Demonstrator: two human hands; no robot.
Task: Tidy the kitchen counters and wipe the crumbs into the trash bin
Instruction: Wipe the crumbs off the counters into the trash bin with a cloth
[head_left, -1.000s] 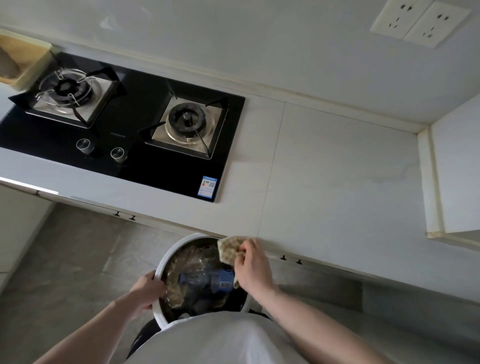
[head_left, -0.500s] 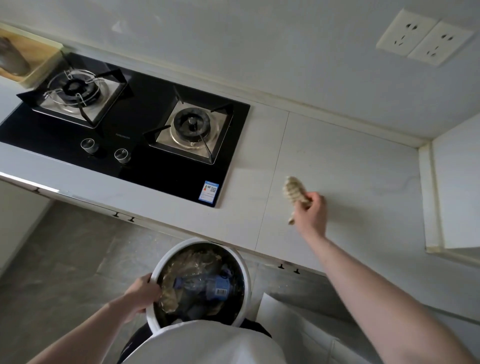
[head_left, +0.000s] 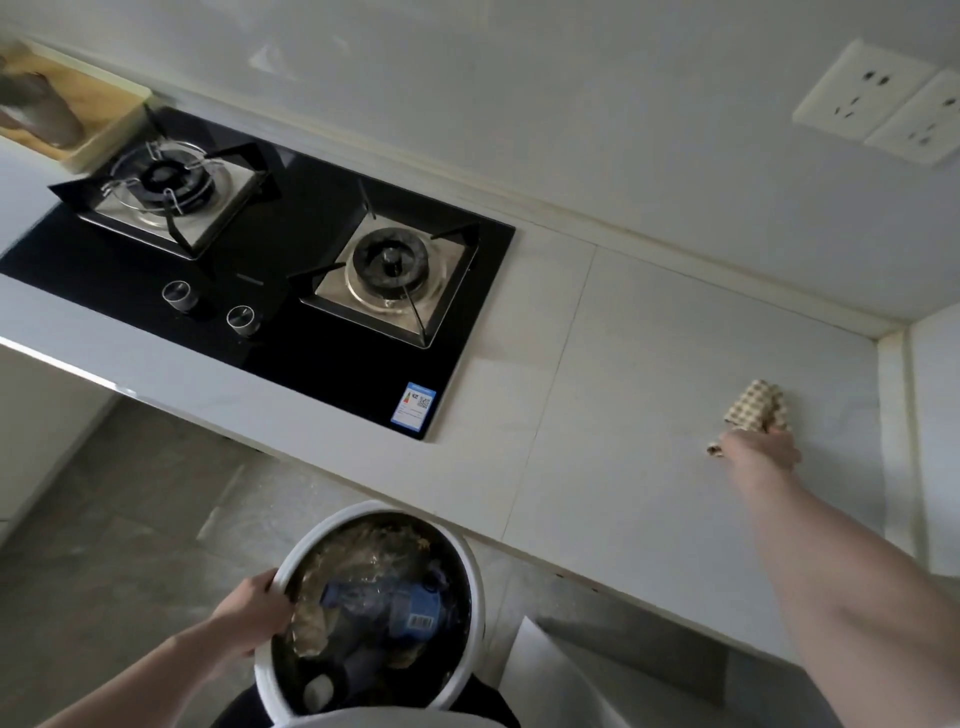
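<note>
Pale wall (head_left: 519, 104) rose behind the kitchen counter (head_left: 649, 374), which ran white across the view from the left edge to a corner on the right, where a side panel (head_left: 935, 415) closed it off. Grey floor tiles (head_left: 130, 493) showed below the counter's front edge. Set into the counter's left half was a black glass gas hob (head_left: 311, 291) with two burners, the left burner (head_left: 166, 187) nearer the wall, the right burner (head_left: 395, 270) closer to the counter's bare stretch. Two round knobs (head_left: 208, 306) sat near the hob's front, and a small blue-and-white label (head_left: 414, 406) was stuck at its front right corner.

Below the counter edge I held the round white trash bin (head_left: 467, 571) out in front of me. My left hand (head_left: 254, 613) gripped its rim on the left side, fingers curled over the edge. Inside lay crumpled clear plastic and a blue-labelled bottle (head_left: 395, 608) with a barcode.

My right arm stretched far out over the counter's right half. My right hand (head_left: 763, 449) pressed a checked tan-and-cream cloth (head_left: 756, 413) down on the counter, close to the corner by the side panel; my fingers were closed over the bunched cloth, and a bit of it stuck out under my wrist. The cloth was well apart from both the hob and the bin.

On the wall at upper right were two white sockets (head_left: 883, 104) side by side. At the far left, beside the hob, stood a cream tray (head_left: 104, 140) with a blurred greyish thing in it that I could not make out.
</note>
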